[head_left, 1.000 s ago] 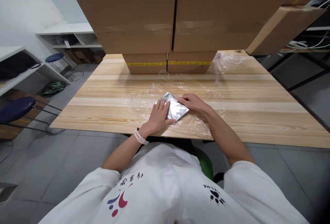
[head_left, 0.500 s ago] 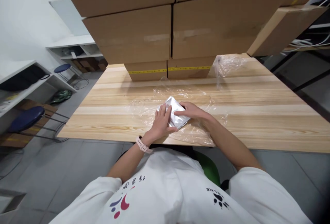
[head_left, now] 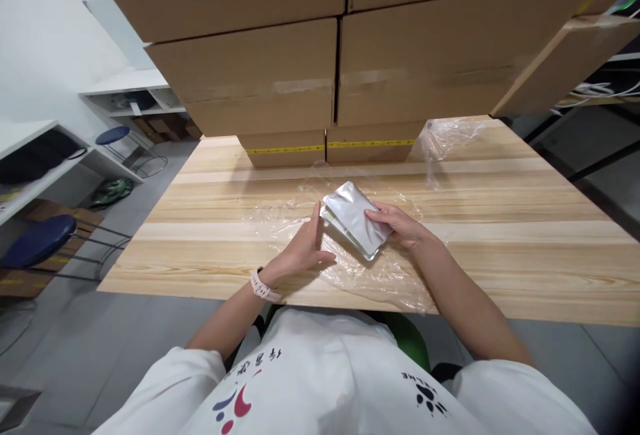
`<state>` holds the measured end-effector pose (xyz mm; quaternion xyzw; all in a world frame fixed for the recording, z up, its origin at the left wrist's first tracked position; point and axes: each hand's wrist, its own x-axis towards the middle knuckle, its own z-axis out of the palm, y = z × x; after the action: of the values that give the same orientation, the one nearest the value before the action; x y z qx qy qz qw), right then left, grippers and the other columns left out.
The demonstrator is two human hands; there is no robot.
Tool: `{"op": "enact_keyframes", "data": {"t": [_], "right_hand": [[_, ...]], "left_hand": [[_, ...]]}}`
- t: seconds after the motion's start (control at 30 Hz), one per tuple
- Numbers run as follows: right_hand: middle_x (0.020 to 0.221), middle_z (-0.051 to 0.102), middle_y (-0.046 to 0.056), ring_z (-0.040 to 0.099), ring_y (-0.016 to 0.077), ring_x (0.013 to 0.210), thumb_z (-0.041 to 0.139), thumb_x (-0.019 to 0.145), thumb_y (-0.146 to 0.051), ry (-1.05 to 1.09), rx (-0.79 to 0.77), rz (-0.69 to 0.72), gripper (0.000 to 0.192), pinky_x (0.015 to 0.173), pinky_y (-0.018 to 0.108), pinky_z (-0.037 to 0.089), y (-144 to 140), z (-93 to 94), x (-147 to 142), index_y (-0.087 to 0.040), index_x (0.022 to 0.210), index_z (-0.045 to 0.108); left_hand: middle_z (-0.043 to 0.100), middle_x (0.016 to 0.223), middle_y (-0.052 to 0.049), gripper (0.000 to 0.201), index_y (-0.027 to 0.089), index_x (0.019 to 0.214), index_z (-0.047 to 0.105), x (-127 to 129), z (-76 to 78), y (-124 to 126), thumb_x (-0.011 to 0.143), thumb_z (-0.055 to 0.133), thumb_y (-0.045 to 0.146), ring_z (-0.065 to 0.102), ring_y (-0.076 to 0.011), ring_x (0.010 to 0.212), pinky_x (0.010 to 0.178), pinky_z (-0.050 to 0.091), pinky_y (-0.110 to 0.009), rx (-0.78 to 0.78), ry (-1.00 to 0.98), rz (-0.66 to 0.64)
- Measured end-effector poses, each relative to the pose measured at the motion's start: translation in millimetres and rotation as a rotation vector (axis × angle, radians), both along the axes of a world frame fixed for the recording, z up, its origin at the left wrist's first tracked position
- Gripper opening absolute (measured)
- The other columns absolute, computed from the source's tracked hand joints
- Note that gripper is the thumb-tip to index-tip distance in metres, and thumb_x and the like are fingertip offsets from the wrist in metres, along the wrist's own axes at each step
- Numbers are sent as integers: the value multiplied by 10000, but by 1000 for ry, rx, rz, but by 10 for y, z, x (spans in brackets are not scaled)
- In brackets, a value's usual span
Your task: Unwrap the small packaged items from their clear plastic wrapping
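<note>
There was one wooden table [head_left: 500,221]. Near its front edge there were one left hand [head_left: 304,248], one right hand [head_left: 400,225] and one pink wristband [head_left: 265,287]. Of silver foil pouches [head_left: 353,215] at least two could be counted; a further one underneath could not be judged. Clear plastic film [head_left: 370,281] lay in two pieces, one toward the front edge, one near the back right corner. At the back edge, six cardboard boxes [head_left: 250,81] were visible in the stack, two in each of three rows. Beyond the left edge stood two blue stools [head_left: 40,241].

Behind the left fingers [head_left: 315,223], a pale pink wristband [head_left: 263,286]; farther behind, a white short-sleeved shirt [head_left: 325,371] printed with red-and-blue shapes [head_left: 243,403] and a black paw [head_left: 427,393]
</note>
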<state>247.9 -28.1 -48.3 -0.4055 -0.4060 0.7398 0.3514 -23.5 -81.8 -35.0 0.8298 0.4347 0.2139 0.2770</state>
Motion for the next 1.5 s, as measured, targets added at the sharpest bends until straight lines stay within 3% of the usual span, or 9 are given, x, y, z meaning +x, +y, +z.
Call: {"op": "enact_keyframes", "data": {"t": [0.17, 0.27, 0.47, 0.63, 0.87, 1.07, 1.2, 1.3, 1.5], "right_hand": [[849, 786, 40, 714, 178, 694, 938, 665, -347, 104, -89, -207, 347, 636, 272, 594, 102, -102, 22, -206, 913, 740], [845, 793, 43, 733, 183, 711, 950, 653, -351, 197, -57, -313, 355, 658, 266, 623, 125, -139, 8, -206, 898, 739], [864, 813, 40, 775, 236, 737, 1001, 543, -394, 282, 31, -357, 513, 718, 335, 669, 107, -113, 21, -207, 938, 734], [906, 821, 48, 794, 276, 837, 993, 555, -407, 266, 39, -381, 493, 799, 379, 672, 81, -76, 40, -217, 933, 740], [922, 820, 48, 780, 223, 793, 977, 605, -462, 199, 41, -349, 480, 756, 311, 645, 49, -38, 103, -207, 953, 768], [920, 819, 78, 774, 229, 769, 976, 607, -475, 130, -6, -155, 505, 698, 306, 622, -27, -21, 18, -182, 969, 780], [921, 818, 81, 766, 210, 764, 980, 604, -471, 122, -14, -115, 502, 713, 294, 609, -57, -60, -126, -175, 957, 779], [877, 813, 80, 752, 199, 727, 969, 615, -498, 115, -23, -115, 492, 698, 292, 598, -61, -100, -209, -167, 921, 771], [924, 807, 72, 733, 193, 751, 945, 651, -511, 84, -8, -135, 518, 733, 306, 585, -71, -131, -302, -180, 1000, 752]], "left_hand": [[379, 1624, -273, 1190, 242, 1647, -138, 109, 68, 110, 881, 767, 351, 449, -380, 1477, 1113, 456, -554, -138, -81, 104], [419, 1602, -243, 1011, 210, 1640, 81, 185, 97, 162, 896, 748, 362, 449, -367, 1469, 1137, 432, -534, -167, -28, 116], [567, 1441, -194, 846, 183, 1532, 340, 452, 9, 296, 847, 797, 378, 534, -385, 1260, 1036, 414, -544, 60, 291, -18], [694, 921, -68, 38, 184, 937, 646, 485, -41, 473, 935, 608, 191, 609, -250, 890, 896, 421, -423, -52, 241, -34], [623, 864, -11, 120, 198, 820, 555, 169, 151, 899, 923, 616, 193, 581, -159, 828, 790, 466, -284, -276, -567, 311], [665, 824, -7, 151, 178, 837, 604, 127, 377, 1030, 978, 642, 217, 655, -139, 776, 845, 557, -312, -1000, -1319, 325], [718, 858, -54, 163, 127, 926, 670, 310, 382, 937, 1020, 593, 235, 692, -153, 766, 825, 571, -305, -1291, -1409, 277], [717, 864, -19, 63, 146, 983, 683, 432, 346, 852, 942, 706, 188, 677, -127, 727, 770, 563, -261, -1225, -1447, 261], [733, 984, -22, 515, 205, 1110, 680, 581, 251, 711, 671, 948, 217, 694, -161, 831, 817, 570, -297, -1082, -1354, 171]]}}
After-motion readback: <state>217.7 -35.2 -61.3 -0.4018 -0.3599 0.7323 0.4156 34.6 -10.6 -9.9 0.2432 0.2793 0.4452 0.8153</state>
